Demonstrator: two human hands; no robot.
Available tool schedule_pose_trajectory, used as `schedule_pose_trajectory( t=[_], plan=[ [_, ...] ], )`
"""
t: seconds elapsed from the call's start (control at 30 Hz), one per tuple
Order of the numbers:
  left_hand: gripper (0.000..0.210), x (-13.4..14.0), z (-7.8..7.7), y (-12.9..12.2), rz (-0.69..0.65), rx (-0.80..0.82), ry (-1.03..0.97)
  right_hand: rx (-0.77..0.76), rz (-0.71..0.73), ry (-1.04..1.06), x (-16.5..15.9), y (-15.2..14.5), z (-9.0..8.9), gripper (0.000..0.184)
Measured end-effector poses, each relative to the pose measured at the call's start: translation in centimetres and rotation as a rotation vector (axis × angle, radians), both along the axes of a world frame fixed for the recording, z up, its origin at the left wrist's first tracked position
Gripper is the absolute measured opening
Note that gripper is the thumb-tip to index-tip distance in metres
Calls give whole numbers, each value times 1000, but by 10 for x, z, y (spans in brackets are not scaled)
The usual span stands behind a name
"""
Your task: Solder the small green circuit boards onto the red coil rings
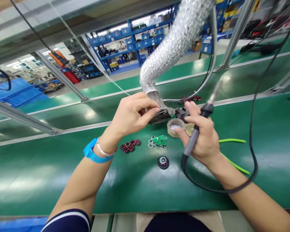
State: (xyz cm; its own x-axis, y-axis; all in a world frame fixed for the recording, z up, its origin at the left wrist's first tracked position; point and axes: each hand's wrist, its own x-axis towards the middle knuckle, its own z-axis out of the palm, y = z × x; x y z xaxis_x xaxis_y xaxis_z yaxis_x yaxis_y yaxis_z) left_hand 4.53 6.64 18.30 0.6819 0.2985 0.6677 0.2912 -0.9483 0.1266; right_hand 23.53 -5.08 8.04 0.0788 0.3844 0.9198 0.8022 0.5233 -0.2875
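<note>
My left hand [135,112] is closed in a pinch beside the dark mouth [159,116] of the fume duct; what sits between its fingertips is too small to make out. In my right hand [203,138] is a soldering iron [195,137], its tip pointing up and away from me. Just left of that hand stands a small round tub [175,127] with shiny shavings inside. Below them, a round black piece [163,162] with a small ring-shaped board on top lies on the green bench. Green round boards [158,141] and red-black round parts [130,146] lie in small piles.
A silver flexible duct [171,45] hangs down over the bench [135,187]. The iron's black cable [253,154] loops around my right forearm. Two bright green strips [235,164] lie at right. More red parts [190,98] sit behind the duct, and metal posts [60,77] rise farther back.
</note>
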Motion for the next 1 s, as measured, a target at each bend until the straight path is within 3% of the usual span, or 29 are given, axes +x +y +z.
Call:
schedule_pose_trajectory(
  t=[0.07,0.17,0.33,0.43,0.57,0.73,0.83,1.0],
  plan=[
    [8,-13,4,-20,-32,-17,-84,-15,3,40,-12,9,6,28],
    [7,-36,-1,-31,5,-45,-237,-88,14,136,-24,9,4,26],
    [7,-55,-17,-40,14,-50,-227,-118,285,127,-39,11,2,34],
    [10,-56,-25,-44,47,-28,-328,-271,433,317,-54,13,1,25],
    [17,-63,-37,-46,126,-31,-372,-442,584,445,-71,7,-5,28],
    [14,-96,-53,-33,256,52,-495,-480,519,430,-60,1,-13,21],
    [9,-121,-63,-23,367,49,-457,-458,412,402,-35,-7,-15,18],
    [13,-146,-85,-19,402,188,-382,-423,261,237,4,-10,-22,19]
  ],
)
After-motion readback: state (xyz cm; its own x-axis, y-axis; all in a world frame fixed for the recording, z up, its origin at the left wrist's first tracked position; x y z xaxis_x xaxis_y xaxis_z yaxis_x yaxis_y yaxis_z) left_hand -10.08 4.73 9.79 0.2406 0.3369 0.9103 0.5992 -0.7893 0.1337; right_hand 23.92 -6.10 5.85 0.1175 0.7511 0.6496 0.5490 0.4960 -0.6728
